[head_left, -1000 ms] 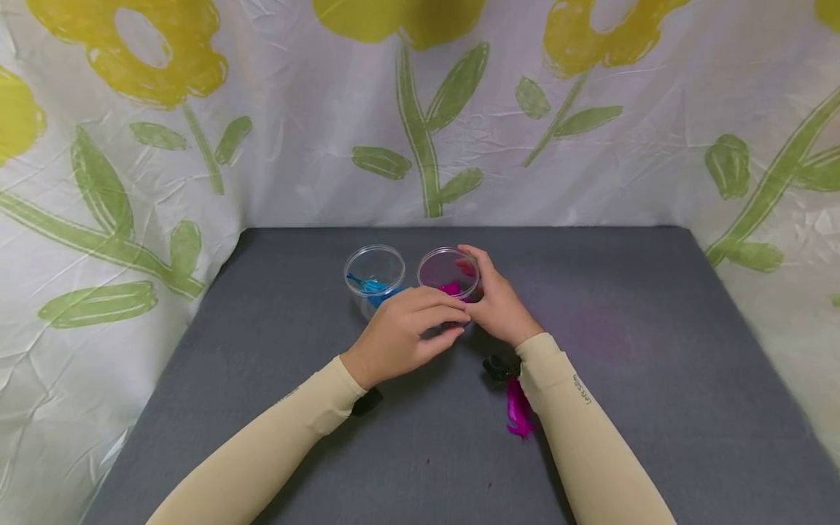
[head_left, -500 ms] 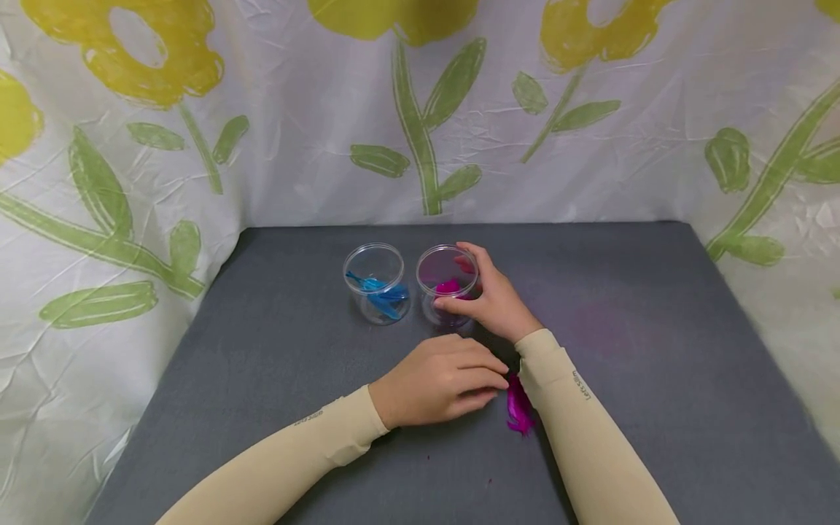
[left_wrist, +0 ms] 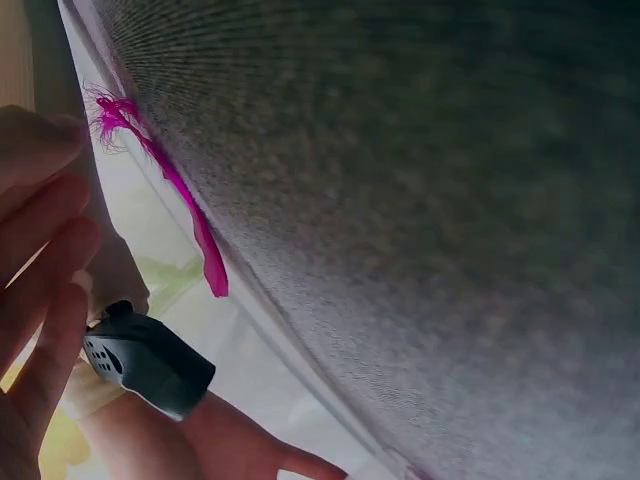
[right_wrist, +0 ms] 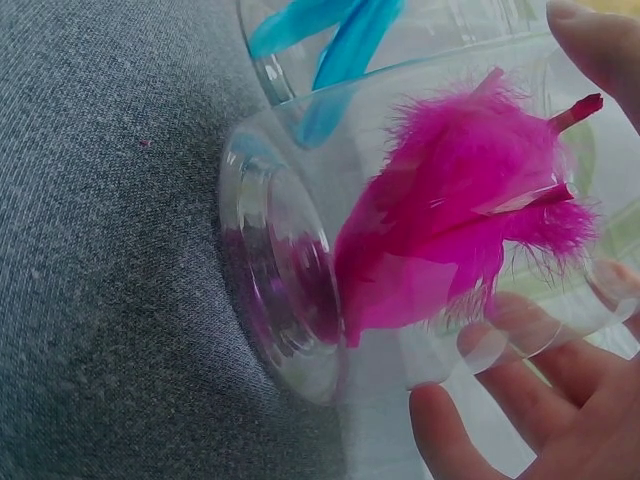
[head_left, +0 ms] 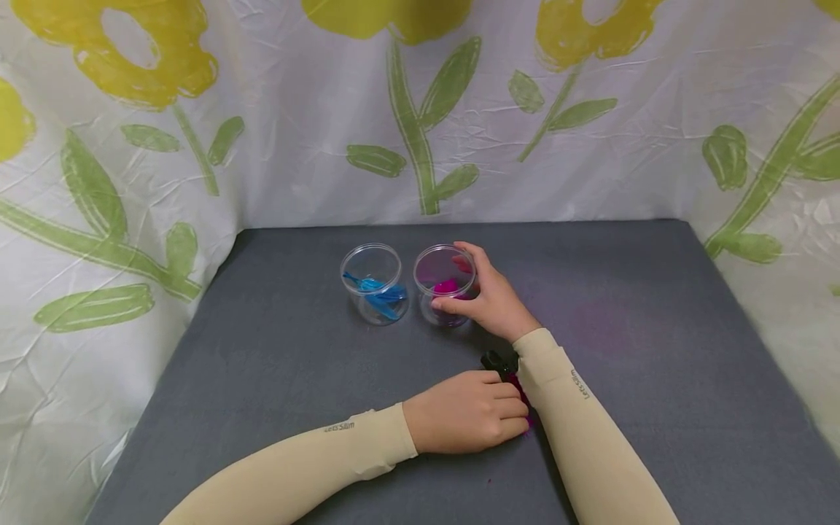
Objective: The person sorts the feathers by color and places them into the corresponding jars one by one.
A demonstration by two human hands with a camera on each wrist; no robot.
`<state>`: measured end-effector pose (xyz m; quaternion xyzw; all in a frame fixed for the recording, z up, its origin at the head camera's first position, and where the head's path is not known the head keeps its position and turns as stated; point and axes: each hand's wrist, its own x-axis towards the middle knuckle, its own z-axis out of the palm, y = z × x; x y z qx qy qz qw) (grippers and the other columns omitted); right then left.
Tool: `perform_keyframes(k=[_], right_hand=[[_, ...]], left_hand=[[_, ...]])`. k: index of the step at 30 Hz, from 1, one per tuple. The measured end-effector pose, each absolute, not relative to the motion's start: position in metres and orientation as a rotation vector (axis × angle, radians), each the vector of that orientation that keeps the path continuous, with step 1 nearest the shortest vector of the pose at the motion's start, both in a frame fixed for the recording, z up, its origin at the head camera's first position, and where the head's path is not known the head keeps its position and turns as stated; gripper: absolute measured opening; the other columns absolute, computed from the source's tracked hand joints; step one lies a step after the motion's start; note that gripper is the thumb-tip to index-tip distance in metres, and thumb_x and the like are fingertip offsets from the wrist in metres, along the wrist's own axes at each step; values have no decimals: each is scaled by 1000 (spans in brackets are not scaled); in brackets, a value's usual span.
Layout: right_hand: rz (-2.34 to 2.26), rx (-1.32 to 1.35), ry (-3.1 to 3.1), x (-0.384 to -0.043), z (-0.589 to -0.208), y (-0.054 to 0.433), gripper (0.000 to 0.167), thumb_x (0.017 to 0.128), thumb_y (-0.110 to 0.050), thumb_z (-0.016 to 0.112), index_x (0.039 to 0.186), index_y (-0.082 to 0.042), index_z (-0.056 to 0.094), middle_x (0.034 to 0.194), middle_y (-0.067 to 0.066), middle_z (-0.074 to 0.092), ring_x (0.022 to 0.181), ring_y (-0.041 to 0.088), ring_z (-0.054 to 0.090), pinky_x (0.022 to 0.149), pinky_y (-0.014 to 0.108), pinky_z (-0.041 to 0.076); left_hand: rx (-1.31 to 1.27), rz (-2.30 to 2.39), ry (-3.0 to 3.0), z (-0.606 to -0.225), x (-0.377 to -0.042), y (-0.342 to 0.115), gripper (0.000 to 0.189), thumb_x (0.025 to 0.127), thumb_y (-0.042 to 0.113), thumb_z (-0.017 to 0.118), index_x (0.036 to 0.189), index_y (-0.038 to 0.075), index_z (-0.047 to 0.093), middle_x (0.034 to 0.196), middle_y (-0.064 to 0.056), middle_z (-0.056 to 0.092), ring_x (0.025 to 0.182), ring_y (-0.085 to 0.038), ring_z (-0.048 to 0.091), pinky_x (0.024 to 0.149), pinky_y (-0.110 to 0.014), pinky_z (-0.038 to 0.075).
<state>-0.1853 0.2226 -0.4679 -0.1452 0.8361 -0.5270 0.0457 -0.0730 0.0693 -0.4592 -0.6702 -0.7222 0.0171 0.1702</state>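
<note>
My right hand (head_left: 492,299) holds a clear plastic jar (head_left: 445,271), thumb at the front and fingers round the far side. Inside that jar are magenta feathers (right_wrist: 450,220), fluffy ends upward in the right wrist view. A second clear jar (head_left: 371,262), holding blue feathers (head_left: 380,297), stands just left of it. My left hand (head_left: 469,412) is low over a loose magenta feather (left_wrist: 185,190) on the table, below my right wrist. From the head most of that feather is hidden by the left hand. The left wrist view shows it apart from the loosely bent fingers.
A dark grey cloth covers the table (head_left: 295,379). Behind and beside it hangs a white curtain (head_left: 295,160) with painted yellow flowers. A black wrist camera (head_left: 499,363) sits under the right wrist, close to the left hand. A tiny magenta speck (head_left: 488,480) lies near the front.
My left hand has left the jars and moved down and right toward the loose magenta feather, now covering much of it. The right hand stays at its jar.
</note>
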Motion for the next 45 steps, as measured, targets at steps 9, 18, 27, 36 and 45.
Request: perform_keyframes(k=[9, 18, 27, 36, 45], right_hand=[[-1610, -431, 2542, -184, -469, 221, 103, 86, -50, 91, 167, -36, 27, 167, 6, 49, 152, 33, 50, 121, 59, 47], [-1594, -413, 2549, -184, -470, 222, 104, 86, -51, 91, 166, -36, 27, 166, 4, 49, 153, 30, 49, 122, 59, 46], [-1606, -430, 2542, -185, -469, 221, 105, 86, -50, 92, 167, -35, 27, 167, 7, 48, 154, 30, 48, 122, 58, 47], [-1614, -440, 2537, -186, -467, 220, 104, 86, -49, 91, 167, -35, 27, 168, 7, 48, 155, 30, 48, 122, 59, 46], [-1617, -427, 2531, -185, -468, 223, 103, 86, -50, 91, 166, -36, 27, 167, 5, 48, 154, 30, 49, 122, 59, 46]], left_hand=[[-1946, 165, -2058, -460, -70, 76, 27, 115, 28, 54, 129, 26, 77, 123, 13, 77, 114, -2, 67, 94, -21, 53], [-1995, 279, -2055, -458, -67, 84, 29, 116, 26, 52, 129, 27, 78, 120, 13, 78, 108, -3, 68, 91, -21, 54], [-1963, 329, -2018, -461, -66, 88, 32, 115, 23, 49, 123, 29, 80, 113, 16, 78, 100, -2, 67, 82, -21, 53], [-1954, 347, -2010, -460, -65, 89, 30, 114, 25, 51, 117, 33, 80, 109, 18, 77, 95, -1, 66, 79, -21, 53], [-1985, 327, -2048, -462, -64, 90, 30, 115, 25, 52, 117, 33, 80, 109, 18, 78, 96, 0, 69, 81, -21, 55]])
